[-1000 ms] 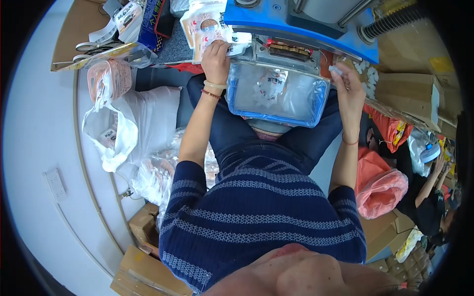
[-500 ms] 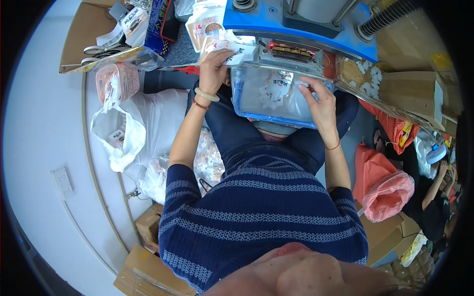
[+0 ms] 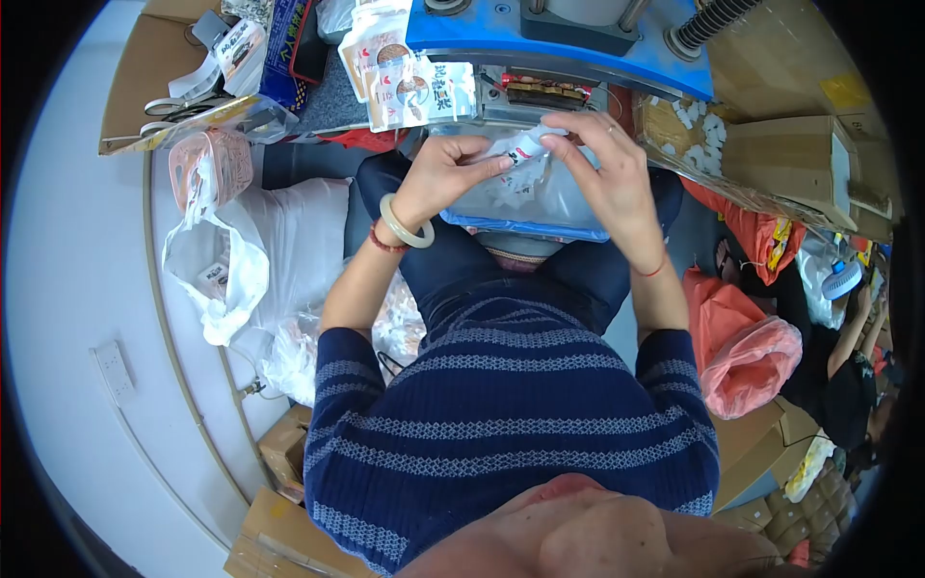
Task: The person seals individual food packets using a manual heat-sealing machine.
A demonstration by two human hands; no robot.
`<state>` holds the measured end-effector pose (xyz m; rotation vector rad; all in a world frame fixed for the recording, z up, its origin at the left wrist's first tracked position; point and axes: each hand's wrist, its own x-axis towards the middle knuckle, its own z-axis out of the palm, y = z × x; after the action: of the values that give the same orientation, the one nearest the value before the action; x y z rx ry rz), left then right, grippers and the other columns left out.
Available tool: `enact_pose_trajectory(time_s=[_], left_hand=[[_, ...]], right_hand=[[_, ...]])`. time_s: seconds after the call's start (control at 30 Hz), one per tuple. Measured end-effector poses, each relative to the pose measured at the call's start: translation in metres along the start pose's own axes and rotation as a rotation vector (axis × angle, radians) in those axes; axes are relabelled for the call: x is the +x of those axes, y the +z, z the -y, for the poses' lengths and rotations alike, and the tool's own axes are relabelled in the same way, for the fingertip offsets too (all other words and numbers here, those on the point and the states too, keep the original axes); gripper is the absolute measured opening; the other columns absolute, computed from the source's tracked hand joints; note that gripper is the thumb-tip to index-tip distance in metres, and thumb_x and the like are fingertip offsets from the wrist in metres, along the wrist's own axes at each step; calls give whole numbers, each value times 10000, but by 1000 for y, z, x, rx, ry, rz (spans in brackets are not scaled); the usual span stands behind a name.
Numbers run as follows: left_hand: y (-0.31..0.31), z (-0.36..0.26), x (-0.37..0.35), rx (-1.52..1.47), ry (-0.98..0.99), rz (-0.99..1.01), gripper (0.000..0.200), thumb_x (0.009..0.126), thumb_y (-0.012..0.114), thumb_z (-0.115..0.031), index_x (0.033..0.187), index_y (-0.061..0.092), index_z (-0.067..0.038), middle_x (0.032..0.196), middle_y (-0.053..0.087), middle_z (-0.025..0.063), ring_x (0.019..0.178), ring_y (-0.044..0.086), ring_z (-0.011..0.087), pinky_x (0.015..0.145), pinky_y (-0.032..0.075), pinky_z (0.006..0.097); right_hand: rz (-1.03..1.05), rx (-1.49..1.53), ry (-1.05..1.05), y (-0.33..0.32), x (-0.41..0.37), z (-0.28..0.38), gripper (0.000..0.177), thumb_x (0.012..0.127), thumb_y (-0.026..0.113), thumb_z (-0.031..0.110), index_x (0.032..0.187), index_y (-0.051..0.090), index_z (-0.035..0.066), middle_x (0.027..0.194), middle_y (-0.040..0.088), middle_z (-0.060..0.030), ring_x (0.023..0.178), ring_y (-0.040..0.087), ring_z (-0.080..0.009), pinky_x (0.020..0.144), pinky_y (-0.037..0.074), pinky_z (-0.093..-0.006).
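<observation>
A small white printed pouch (image 3: 521,152) is held up between both hands over a clear bin with a blue rim (image 3: 540,229). My left hand (image 3: 445,173) pinches its lower left side between thumb and fingers. At the pouch's upper right end, my right hand (image 3: 599,164) has its fingers closed; a small white piece seems to be there, mostly hidden by the fingers. More printed pouches (image 3: 520,185) lie inside the bin. Beyond my left hand, a stack of flat printed pouches (image 3: 422,91) rests at the machine's edge.
A blue press machine (image 3: 568,48) stands ahead, with a metal block (image 3: 544,91) beneath. Right of it, a cardboard tray holds small white pieces (image 3: 708,135). At left are a pink basket (image 3: 210,169), an open white sack (image 3: 217,279) and scissors (image 3: 193,101). Another person's arm (image 3: 848,332) shows far right.
My left hand has left the pouch stack and come right with a pouch. My right hand has moved up and left to meet its end. The view has shifted slightly.
</observation>
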<state>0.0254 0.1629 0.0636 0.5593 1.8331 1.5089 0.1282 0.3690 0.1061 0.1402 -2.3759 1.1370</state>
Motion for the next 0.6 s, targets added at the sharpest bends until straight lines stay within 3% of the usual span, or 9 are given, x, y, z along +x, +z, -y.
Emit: enact_pose_trajectory(time_s=[0.13, 0.17, 0.23, 0.33, 0.4, 0.43, 0.53, 0.57, 0.6], left_hand=[[-4, 23, 6, -167, -202, 356, 245, 885, 745, -170, 1025, 731, 31, 923, 734, 74, 823, 638, 65, 737, 514, 217], [0, 24, 8, -219, -230, 395, 266, 884, 743, -144, 1055, 710, 56, 974, 731, 83, 878, 649, 80, 781, 516, 228], [11, 47, 20, -446, -292, 362, 259, 885, 731, -107, 1090, 699, 48, 1034, 724, 98, 931, 664, 111, 820, 520, 241], [26, 45, 46, -773, -266, 222, 272, 894, 704, -64, 1131, 663, 63, 1081, 708, 130, 972, 686, 173, 891, 547, 308], [21, 46, 71, -761, -305, 238, 279, 918, 674, -79, 1139, 641, 87, 1096, 700, 149, 984, 687, 186, 896, 554, 324], [22, 46, 80, -759, -318, 225, 291, 934, 654, -92, 1156, 630, 94, 1118, 693, 150, 990, 685, 185, 900, 551, 319], [24, 44, 88, -771, -318, 189, 259, 919, 674, -83, 1120, 651, 77, 1093, 702, 147, 970, 690, 187, 885, 555, 327], [27, 45, 86, -779, -325, 157, 237, 903, 694, -75, 1089, 667, 68, 1068, 711, 146, 953, 694, 185, 865, 560, 329], [28, 44, 83, -771, -288, 165, 232, 904, 700, -95, 1075, 674, 61, 1036, 715, 115, 915, 686, 158, 814, 550, 296]], right_hand=[[342, -86, 143, -12, -1, -13, 223, 911, 662, 194, 1051, 671, 21, 1011, 698, -137, 910, 657, -323, 800, 518, -373], [472, -70, 220, -12, -1, -19, 249, 920, 654, 220, 1066, 666, 18, 1018, 698, -144, 893, 660, -329, 793, 522, -371], [496, -2, 297, -6, -6, -43, 293, 929, 645, 248, 1099, 656, 8, 1024, 696, -158, 877, 667, -342, 774, 528, -362], [-17, -161, 281, -13, -12, -60, 286, 931, 644, 225, 1104, 662, -1, 1020, 700, -162, 903, 669, -346, 766, 528, -359], [-107, -380, 231, -36, -13, -61, 270, 938, 633, 242, 1071, 681, 12, 1025, 695, -178, 896, 665, -360, 758, 531, -383], [-119, -562, 301, -44, -16, -60, 241, 958, 593, 237, 1020, 696, 28, 1002, 689, -187, 880, 651, -382, 756, 526, -414], [-123, -831, 556, -61, -15, -101, 219, 974, 537, 211, 1103, 665, 88, 998, 669, -219, 899, 632, -424, 774, 504, -479], [-124, -827, 565, -64, -17, -131, 219, 974, 537, 211, 1103, 665, 88, 998, 669, -219, 899, 632, -424, 774, 504, -479], [-109, -869, 374, -62, -23, -169, 225, 972, 541, 218, 1124, 653, 96, 1024, 658, -237, 919, 625, -434, 782, 497, -500]])
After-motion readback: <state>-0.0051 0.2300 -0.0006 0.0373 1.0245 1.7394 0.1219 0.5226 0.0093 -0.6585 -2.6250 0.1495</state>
